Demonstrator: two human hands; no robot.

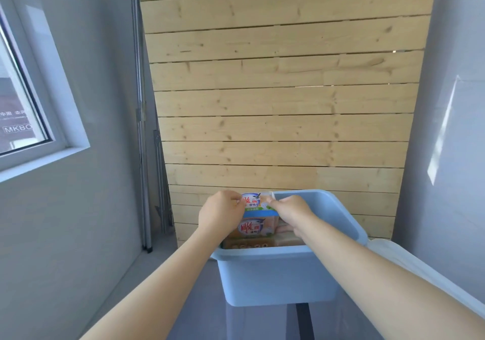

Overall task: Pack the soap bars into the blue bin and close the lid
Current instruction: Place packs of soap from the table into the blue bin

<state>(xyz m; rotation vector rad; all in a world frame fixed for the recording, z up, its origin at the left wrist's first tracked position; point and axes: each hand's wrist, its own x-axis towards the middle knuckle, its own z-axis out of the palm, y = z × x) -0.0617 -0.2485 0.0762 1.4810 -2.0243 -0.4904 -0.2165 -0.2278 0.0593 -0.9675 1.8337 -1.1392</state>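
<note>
Over the blue bin (275, 276), left hand (220, 215) and right hand (291, 212) grip a soap pack (253, 200); packing underway, next lower it in squarely.

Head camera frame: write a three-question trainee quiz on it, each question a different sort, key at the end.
1. True or false: the left hand and the right hand both grip one soap pack over the blue bin.
2. Where is the lid? A) shut on the bin B) off, lying to the bin's right C) in the left hand
3. Fill in: a second soap pack already lies ____ the bin.

Key: 1 true. 2 B. 3 inside.
</note>
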